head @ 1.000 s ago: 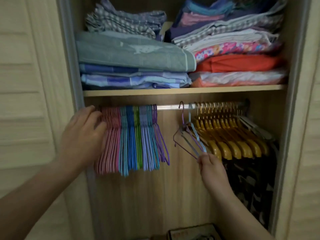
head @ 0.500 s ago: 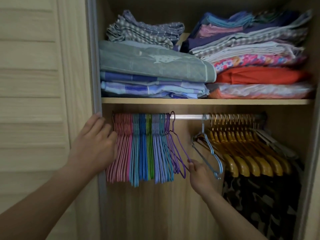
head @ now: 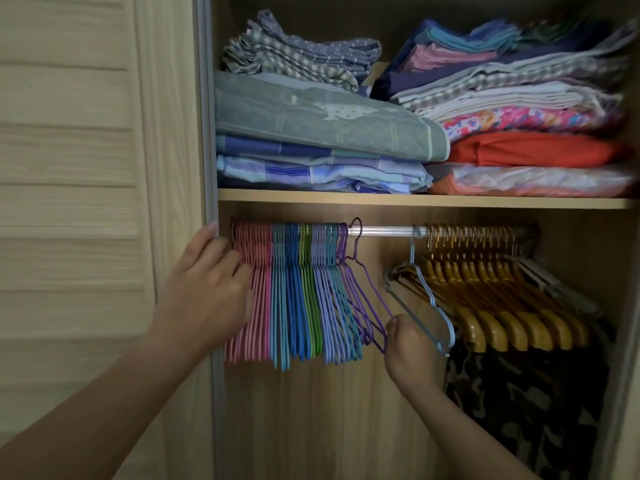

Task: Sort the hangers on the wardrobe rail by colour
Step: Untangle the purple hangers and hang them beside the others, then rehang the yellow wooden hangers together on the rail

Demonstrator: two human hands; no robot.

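A metal rail [head: 384, 231] runs under the shelf. At its left hang packed wire hangers: pink [head: 254, 292], light blue, blue [head: 294, 299], green [head: 308, 296], lilac [head: 325, 306] and purple. My left hand [head: 204, 292] lies flat against the pink hangers from the left, fingers straight. My right hand [head: 403, 336] pinches the lower corner of a purple hanger [head: 367, 289], whose hook sits on the rail just right of the purple group. A single light-blue hanger [head: 420, 289] hangs apart beside the yellow-brown hangers [head: 491, 299] at the right.
A wooden shelf [head: 415, 202] above the rail carries stacks of folded fabric. A slatted wardrobe door [head: 86, 202] stands at the left. Dark patterned clothing [head: 519, 403] hangs below the yellow-brown hangers. A gap of bare rail lies between the two hanger groups.
My right hand slid the purple hanger left along the rail to the purple group. The light-blue hanger stayed beside the yellow-brown ones. My left hand kept pressing the pink hangers.
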